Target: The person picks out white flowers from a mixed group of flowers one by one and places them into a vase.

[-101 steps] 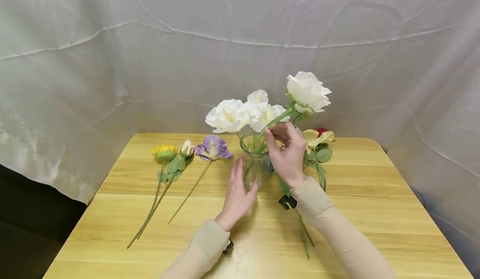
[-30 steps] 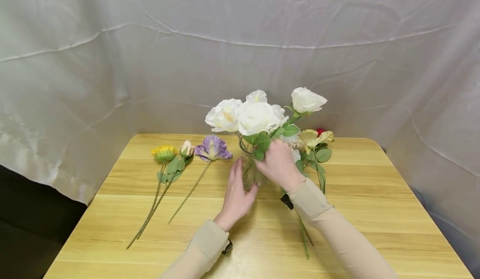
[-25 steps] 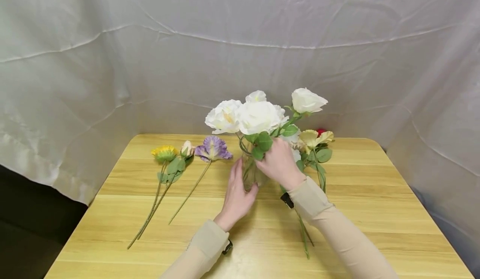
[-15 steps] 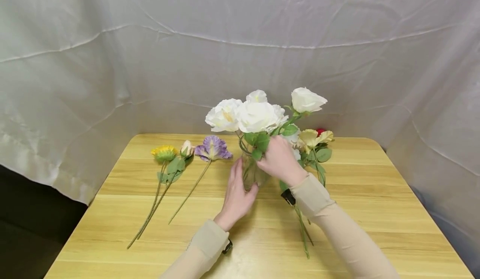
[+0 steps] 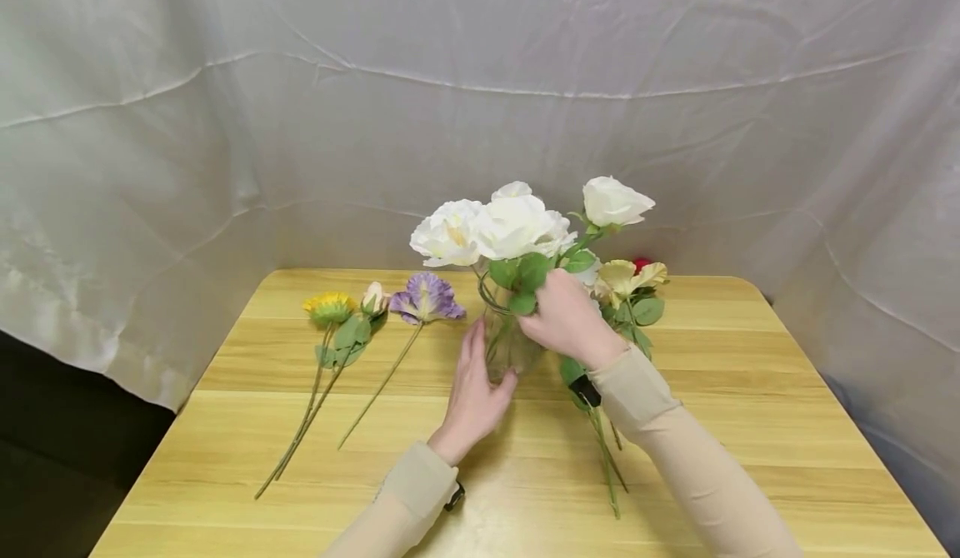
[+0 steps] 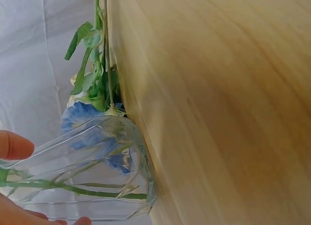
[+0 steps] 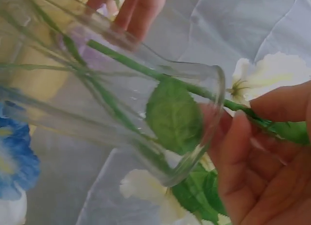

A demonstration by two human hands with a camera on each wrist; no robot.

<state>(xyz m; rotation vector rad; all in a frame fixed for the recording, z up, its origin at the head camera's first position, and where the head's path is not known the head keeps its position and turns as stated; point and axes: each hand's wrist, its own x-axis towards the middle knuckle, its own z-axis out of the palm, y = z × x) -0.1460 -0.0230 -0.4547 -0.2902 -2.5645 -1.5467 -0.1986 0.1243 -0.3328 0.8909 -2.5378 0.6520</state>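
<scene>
A clear glass vase (image 5: 510,358) stands mid-table with several white flowers (image 5: 450,233) in it. My left hand (image 5: 474,391) holds its side, thumb and fingers around the glass (image 6: 92,200). At the mouth, my right hand (image 5: 573,316) pinches a green stem (image 7: 231,104) between thumb and fingertips. That stem slants into the vase, and its cut end shows inside the glass in the right wrist view. A white rose (image 5: 517,226) with green leaves (image 5: 531,273) sits over the mouth, close by this hand. Another white rose (image 5: 617,201) leans out to the right.
On the wooden table (image 5: 712,425), a yellow flower (image 5: 330,306), a pale pink rosebud (image 5: 373,296) and a purple flower (image 5: 426,296) lie left of the vase. Right of it lie a cream flower (image 5: 626,278) and other stems. A blue flower (image 6: 80,117) lies behind the glass.
Earlier, my right hand held a white rose high to the right; a leafy white rose now sits over the vase mouth. Lately that hand shifted slightly right. The left hand stays on the vase.
</scene>
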